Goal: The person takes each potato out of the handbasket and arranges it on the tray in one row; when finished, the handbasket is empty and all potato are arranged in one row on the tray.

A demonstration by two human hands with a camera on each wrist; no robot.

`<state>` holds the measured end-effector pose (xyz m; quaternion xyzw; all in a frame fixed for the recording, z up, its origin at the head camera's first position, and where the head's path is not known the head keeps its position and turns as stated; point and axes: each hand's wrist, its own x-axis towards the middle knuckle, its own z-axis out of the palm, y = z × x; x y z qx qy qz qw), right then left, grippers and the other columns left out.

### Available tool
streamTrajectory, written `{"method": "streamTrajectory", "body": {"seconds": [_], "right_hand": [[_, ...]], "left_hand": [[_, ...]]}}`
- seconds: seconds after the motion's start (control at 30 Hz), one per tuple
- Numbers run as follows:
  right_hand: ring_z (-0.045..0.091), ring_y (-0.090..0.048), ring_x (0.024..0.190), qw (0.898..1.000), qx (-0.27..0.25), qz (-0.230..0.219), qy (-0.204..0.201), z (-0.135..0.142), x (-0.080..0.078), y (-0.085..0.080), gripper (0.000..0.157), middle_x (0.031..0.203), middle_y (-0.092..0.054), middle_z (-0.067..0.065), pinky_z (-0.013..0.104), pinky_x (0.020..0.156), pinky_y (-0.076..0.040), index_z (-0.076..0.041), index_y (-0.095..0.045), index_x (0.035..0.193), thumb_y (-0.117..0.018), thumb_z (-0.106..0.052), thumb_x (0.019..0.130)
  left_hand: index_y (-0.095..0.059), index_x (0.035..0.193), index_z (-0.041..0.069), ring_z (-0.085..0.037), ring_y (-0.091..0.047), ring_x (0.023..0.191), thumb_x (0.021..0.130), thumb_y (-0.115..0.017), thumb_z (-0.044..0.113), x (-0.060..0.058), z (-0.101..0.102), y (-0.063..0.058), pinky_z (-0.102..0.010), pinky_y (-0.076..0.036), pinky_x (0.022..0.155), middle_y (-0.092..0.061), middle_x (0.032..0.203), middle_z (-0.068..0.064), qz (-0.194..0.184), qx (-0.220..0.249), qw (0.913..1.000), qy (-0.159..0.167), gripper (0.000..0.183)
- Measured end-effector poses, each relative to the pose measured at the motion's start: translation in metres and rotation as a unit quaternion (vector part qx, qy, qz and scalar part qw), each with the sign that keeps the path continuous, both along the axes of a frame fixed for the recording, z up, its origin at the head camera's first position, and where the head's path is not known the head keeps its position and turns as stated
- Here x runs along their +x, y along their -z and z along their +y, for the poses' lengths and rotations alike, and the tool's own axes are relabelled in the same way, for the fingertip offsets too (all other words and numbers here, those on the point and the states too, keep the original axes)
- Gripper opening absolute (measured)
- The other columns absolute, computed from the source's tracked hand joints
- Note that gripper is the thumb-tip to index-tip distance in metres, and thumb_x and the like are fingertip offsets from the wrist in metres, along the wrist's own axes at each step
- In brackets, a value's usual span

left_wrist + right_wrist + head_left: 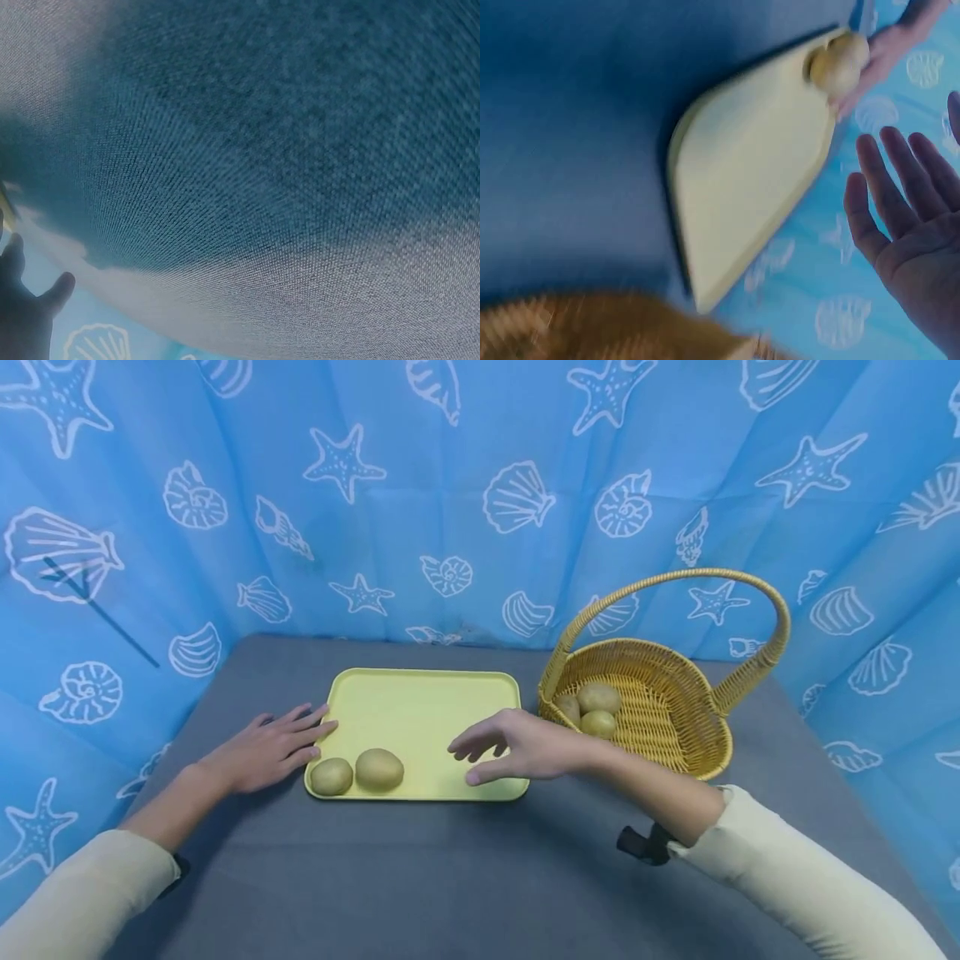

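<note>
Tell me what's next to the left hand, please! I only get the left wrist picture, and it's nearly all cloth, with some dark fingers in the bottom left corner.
Observer: In the head view, two potatoes lie side by side on a yellow tray, close to the left hand.
Operator: Ooh, potatoes! I can't see the other hand at all. Is it holding one too?
Observer: No, the right hand holds nothing; the right wrist view shows its bare palm with the fingers apart.
</note>
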<state>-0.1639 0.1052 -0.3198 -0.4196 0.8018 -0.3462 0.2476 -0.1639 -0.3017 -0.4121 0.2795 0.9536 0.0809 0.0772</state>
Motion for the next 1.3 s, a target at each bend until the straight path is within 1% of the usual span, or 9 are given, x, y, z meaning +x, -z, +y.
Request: {"method": "streamTrajectory", "body": {"seconds": [0.17, 0.3, 0.4, 0.5, 0.7, 0.8, 0.93, 1.07, 1.3], "right_hand": [[0.016, -0.064, 0.116, 0.999, 0.015, 0.0, 0.032, 0.049, 0.0, -0.025, 0.053, 0.129, -0.066, 0.004, 0.043, 0.097, -0.052, -0.007, -0.06, 0.138, -0.075, -0.028, 0.091], [0.022, -0.06, 0.123, 0.997, 0.068, -0.013, 0.039, 0.083, -0.009, -0.043, 0.058, 0.134, -0.063, 0.006, 0.043, 0.102, -0.048, -0.006, -0.057, 0.14, -0.077, -0.028, 0.09], [0.028, -0.055, 0.13, 0.993, 0.106, -0.044, 0.028, 0.106, -0.021, -0.052, 0.065, 0.14, -0.058, 0.012, 0.04, 0.105, -0.045, -0.001, -0.052, 0.143, -0.077, -0.025, 0.089], [0.034, -0.05, 0.133, 0.989, 0.115, -0.084, 0.036, 0.128, -0.035, -0.055, 0.069, 0.144, -0.054, 0.017, 0.039, 0.106, -0.044, 0.003, -0.046, 0.146, -0.076, -0.02, 0.089], [0.046, -0.045, 0.134, 0.983, 0.086, -0.127, 0.104, 0.158, -0.055, -0.047, 0.072, 0.145, -0.047, 0.029, 0.039, 0.101, -0.048, 0.009, -0.038, 0.148, -0.075, -0.015, 0.09], [0.046, -0.045, 0.134, 0.979, 0.095, -0.129, 0.126, 0.168, -0.061, -0.042, 0.074, 0.146, -0.046, 0.029, 0.039, 0.1, -0.049, 0.009, -0.036, 0.148, -0.074, -0.017, 0.091], [0.044, -0.045, 0.135, 0.972, 0.119, -0.139, 0.146, 0.18, -0.068, -0.035, 0.074, 0.147, -0.046, 0.027, 0.047, 0.106, -0.043, 0.008, -0.036, 0.149, -0.073, -0.019, 0.092], [0.044, -0.043, 0.136, 0.966, 0.14, -0.166, 0.144, 0.187, -0.074, -0.027, 0.069, 0.148, -0.044, 0.026, 0.052, 0.109, -0.038, 0.007, -0.036, 0.149, -0.069, -0.019, 0.095], [0.041, -0.048, 0.132, 0.959, 0.172, -0.184, 0.131, 0.187, -0.082, -0.012, 0.063, 0.144, -0.047, 0.029, 0.048, 0.107, -0.042, 0.009, -0.041, 0.146, -0.068, -0.02, 0.096]], "left_hand": [[-0.04, 0.155, 0.018, -0.041, -0.024, 0.147, 0.107, -0.042, 0.041, -0.001, -0.001, -0.005, -0.072, -0.021, 0.106, -0.029, 0.162, -0.011, -0.008, 0.002, 1.0, 0.001, 0.053], [-0.04, 0.155, 0.018, -0.041, -0.024, 0.147, 0.107, -0.042, 0.041, -0.002, -0.002, -0.005, -0.072, -0.021, 0.106, -0.029, 0.162, -0.012, -0.011, 0.001, 0.9999, 0.002, 0.053], [-0.039, 0.155, 0.018, -0.041, -0.024, 0.147, 0.107, -0.042, 0.041, -0.003, -0.002, -0.007, -0.072, -0.021, 0.106, -0.029, 0.162, -0.012, -0.012, 0.003, 0.9999, 0.003, 0.053], [-0.039, 0.155, 0.017, -0.041, -0.024, 0.147, 0.107, -0.042, 0.041, -0.002, -0.001, -0.007, -0.072, -0.02, 0.106, -0.029, 0.162, -0.012, -0.015, 0.005, 0.9999, 0.003, 0.053], [-0.039, 0.155, 0.018, -0.041, -0.024, 0.147, 0.107, -0.042, 0.041, -0.002, -0.001, -0.004, -0.072, -0.021, 0.106, -0.029, 0.162, -0.011, -0.013, 0.003, 0.9999, 0.004, 0.053], [-0.039, 0.155, 0.018, -0.041, -0.024, 0.147, 0.107, -0.042, 0.041, -0.002, -0.001, -0.002, -0.072, -0.022, 0.105, -0.029, 0.162, -0.011, -0.01, 0.004, 0.9999, 0.005, 0.053], [-0.038, 0.156, 0.019, -0.041, -0.024, 0.147, 0.107, -0.042, 0.041, -0.002, -0.001, -0.002, -0.073, -0.021, 0.106, -0.029, 0.162, -0.011, -0.012, 0.007, 0.9999, 0.003, 0.053], [-0.038, 0.155, 0.018, -0.041, -0.023, 0.147, 0.107, -0.042, 0.04, -0.001, -0.001, -0.002, -0.073, -0.02, 0.106, -0.029, 0.162, -0.011, -0.017, 0.01, 0.9998, -0.001, 0.053], [-0.037, 0.156, 0.018, -0.041, -0.023, 0.147, 0.107, -0.042, 0.041, -0.001, 0.0, -0.001, -0.073, -0.021, 0.105, -0.029, 0.162, -0.011, -0.014, 0.004, 0.9999, 0.0, 0.054]]}}
